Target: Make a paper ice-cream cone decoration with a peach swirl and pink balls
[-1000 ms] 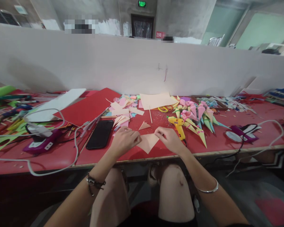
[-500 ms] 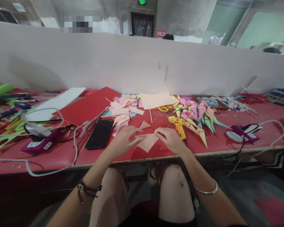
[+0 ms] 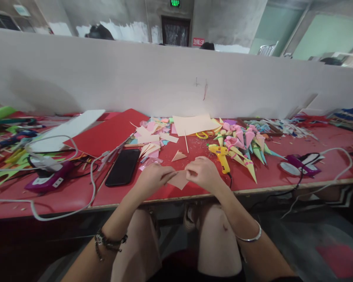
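Note:
A peach sheet of paper (image 3: 179,180) lies at the table's front edge, one corner pointing toward me. My left hand (image 3: 156,177) has its fingers closed at the paper's left corner. On the opposite corner my right hand (image 3: 202,173) pinches the paper with curled fingers. The paper's upper edge is partly covered by both hands. Just beyond them sits a small folded peach paper triangle (image 3: 179,156). A yellow glue gun (image 3: 221,156) rests to the right of my right hand, and a black phone (image 3: 122,167) is left of my left hand.
Paper cones with pink tops (image 3: 247,137) are heaped behind the glue gun. Paper scraps (image 3: 148,138), a large peach sheet (image 3: 192,124) and a red sheet (image 3: 106,133) lie farther back. Purple power strips (image 3: 48,178) with white cables stand at both sides. A white partition (image 3: 153,78) closes the back.
My right hand has moved left and my left hand slightly down, bringing them closer together. The left fingers, spread before, have closed on the paper, and less of it shows.

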The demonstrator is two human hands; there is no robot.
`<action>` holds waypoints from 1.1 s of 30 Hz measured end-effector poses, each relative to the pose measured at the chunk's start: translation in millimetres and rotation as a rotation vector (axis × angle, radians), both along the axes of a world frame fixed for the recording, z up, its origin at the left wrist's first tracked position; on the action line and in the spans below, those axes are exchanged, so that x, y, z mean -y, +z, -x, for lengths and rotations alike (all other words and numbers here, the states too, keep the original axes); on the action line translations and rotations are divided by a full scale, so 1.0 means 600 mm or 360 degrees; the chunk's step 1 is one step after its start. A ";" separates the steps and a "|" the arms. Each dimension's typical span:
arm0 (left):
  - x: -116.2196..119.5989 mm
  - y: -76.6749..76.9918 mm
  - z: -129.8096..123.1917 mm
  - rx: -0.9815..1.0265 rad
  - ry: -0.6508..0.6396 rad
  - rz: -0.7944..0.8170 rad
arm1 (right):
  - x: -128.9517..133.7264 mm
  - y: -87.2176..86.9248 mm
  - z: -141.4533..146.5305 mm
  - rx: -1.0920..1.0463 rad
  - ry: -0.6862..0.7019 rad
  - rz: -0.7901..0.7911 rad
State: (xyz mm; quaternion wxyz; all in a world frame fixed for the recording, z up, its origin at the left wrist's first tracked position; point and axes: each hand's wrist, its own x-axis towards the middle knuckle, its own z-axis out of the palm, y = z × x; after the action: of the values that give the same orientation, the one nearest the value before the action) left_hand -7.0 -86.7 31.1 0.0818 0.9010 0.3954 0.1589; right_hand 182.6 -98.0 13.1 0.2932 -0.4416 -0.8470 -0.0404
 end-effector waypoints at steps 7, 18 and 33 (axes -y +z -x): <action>-0.003 0.007 0.045 -0.0055 0.0148 0.0168 | 0.002 -0.006 -0.057 -0.0169 -0.0282 0.0048; -0.007 0.010 0.029 0.0069 0.0034 0.0170 | 0.011 -0.004 -0.012 -0.0209 0.0050 0.0300; -0.058 -0.041 0.025 0.1699 0.0218 0.1027 | -0.035 -0.025 0.056 -0.2014 0.0193 0.1157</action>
State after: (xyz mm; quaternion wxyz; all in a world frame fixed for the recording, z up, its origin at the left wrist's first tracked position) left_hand -21.9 -52.0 6.5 0.5254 0.6000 0.3848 0.4646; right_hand 148.9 -76.9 -1.6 0.5630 -0.4021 -0.4984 0.5225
